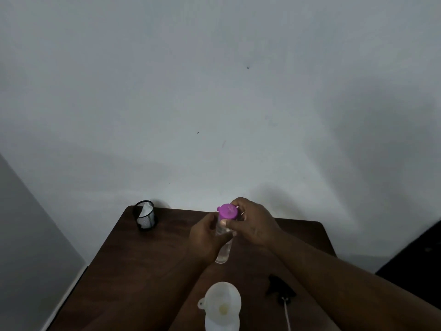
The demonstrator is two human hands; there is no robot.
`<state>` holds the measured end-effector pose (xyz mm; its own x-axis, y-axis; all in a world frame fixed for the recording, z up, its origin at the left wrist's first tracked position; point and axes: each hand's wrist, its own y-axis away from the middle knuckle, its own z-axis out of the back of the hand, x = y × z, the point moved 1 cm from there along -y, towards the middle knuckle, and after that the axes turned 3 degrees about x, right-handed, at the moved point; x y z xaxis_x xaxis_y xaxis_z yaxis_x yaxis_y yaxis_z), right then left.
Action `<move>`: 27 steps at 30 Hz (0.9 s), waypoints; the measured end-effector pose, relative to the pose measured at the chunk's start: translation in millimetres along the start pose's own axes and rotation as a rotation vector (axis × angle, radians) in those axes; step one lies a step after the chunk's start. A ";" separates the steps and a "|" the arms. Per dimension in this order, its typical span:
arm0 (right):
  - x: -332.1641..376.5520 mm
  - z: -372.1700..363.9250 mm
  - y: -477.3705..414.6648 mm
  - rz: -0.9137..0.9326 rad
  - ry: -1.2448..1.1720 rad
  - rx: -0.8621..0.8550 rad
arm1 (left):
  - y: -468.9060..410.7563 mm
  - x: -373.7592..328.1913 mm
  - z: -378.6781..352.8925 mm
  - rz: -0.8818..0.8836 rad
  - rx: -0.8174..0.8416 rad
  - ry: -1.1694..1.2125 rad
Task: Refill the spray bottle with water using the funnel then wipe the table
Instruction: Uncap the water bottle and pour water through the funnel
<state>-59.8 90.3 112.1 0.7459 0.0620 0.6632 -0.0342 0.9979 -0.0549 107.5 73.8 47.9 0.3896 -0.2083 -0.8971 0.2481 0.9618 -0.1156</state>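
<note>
A clear water bottle (223, 253) with a purple cap (228, 211) is held upright above the dark wooden table (133, 266). My left hand (208, 237) wraps around the bottle's body. My right hand (254, 225) grips the bottle's neck just under the cap. Near the front edge a white funnel (223, 301) sits in the mouth of the spray bottle (222, 322), which is mostly hidden below it. The black spray head (279, 290) with its thin tube lies on the table to the right of the funnel.
A black mesh cup (145, 215) holding a white cloth stands at the table's back left corner. A plain wall rises right behind the table. A dark object (415, 254) sits off the table's right side.
</note>
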 end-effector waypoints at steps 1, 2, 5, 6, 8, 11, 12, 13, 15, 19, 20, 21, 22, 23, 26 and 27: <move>3.3 6.7 3.6 0.015 0.022 -0.001 | 3.5 -5.2 0.4 -0.016 -0.013 -0.005; 7.3 13.7 6.1 0.028 0.047 -0.007 | 6.3 -10.5 0.5 -0.028 -0.017 -0.008; 19.0 32.4 7.8 0.061 0.136 -0.004 | 14.3 -28.4 0.4 -0.061 -0.005 -0.017; 22.4 38.0 7.9 0.070 0.171 0.008 | 16.2 -33.7 0.3 -0.074 -0.007 -0.019; 27.5 48.0 8.0 0.102 0.240 0.033 | 18.4 -40.8 0.1 -0.089 -0.008 -0.020; 35.4 60.8 9.5 0.164 0.347 0.085 | 18.4 -48.2 -0.3 -0.091 0.015 -0.006; 38.3 64.7 9.4 0.173 0.378 0.103 | 17.8 -49.9 -0.5 -0.088 0.024 0.006; 41.2 68.3 9.4 0.181 0.402 0.116 | 17.4 -51.6 -0.6 -0.089 0.030 0.020; 45.6 74.8 9.0 0.194 0.430 0.137 | 16.5 -54.1 -1.1 -0.102 0.030 0.045; 51.9 83.7 10.5 0.246 0.478 0.203 | 14.3 -56.8 0.6 -0.118 0.035 0.052; 52.3 85.5 10.2 0.252 0.475 0.225 | 13.9 -57.2 1.4 -0.123 0.045 0.052; 52.8 87.5 10.2 0.258 0.467 0.250 | 13.5 -57.2 1.9 -0.127 0.060 0.057; 53.0 89.5 9.2 0.266 0.460 0.279 | 13.4 -57.2 2.5 -0.128 0.074 0.063; 52.9 91.9 8.6 0.285 0.459 0.311 | 13.4 -57.1 3.0 -0.129 0.085 0.071; 54.4 101.2 8.7 0.360 0.470 0.413 | 14.4 -57.1 3.7 -0.133 0.099 0.060; 56.2 104.4 9.9 0.393 0.455 0.437 | 15.1 -57.8 3.8 -0.134 0.105 0.056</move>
<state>-87.7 105.6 226.7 0.8226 0.4971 0.2762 -0.5461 0.8259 0.1400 92.1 99.7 99.6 0.2973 -0.3206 -0.8994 0.3872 0.9015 -0.1934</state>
